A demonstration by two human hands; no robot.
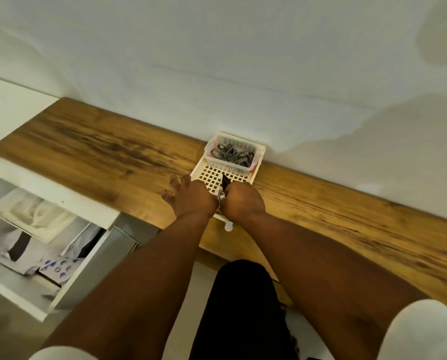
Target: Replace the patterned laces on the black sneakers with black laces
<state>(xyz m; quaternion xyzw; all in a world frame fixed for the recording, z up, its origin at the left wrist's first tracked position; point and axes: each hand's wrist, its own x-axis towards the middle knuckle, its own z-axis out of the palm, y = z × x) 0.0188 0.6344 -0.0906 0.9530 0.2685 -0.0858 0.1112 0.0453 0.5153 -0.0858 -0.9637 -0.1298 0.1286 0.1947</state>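
Patterned laces (232, 152) piled loose in a small clear tub (245, 166) at the far end of a white grid tray (210, 175), pushed against the wall on the wooden bench (347, 211); likely parked there out of the way, already off the shoes. No sneakers in view. Both arms stretched forward over the bench edge, wrists nearly touching above the tray's near end. Left hand (191, 196) palm down, fingers spread and reaching left over the wood, gripping nothing visible. Right hand (244, 201) curled tight around a small dark packet (225, 183) that sticks up from the fist, with a bit of white print below it; possibly the black laces in their wrapper, though too blurred to be sure. Held upright between the hands, seemingly for opening. Open drawer (48, 245) of papers and cloth at lower left.
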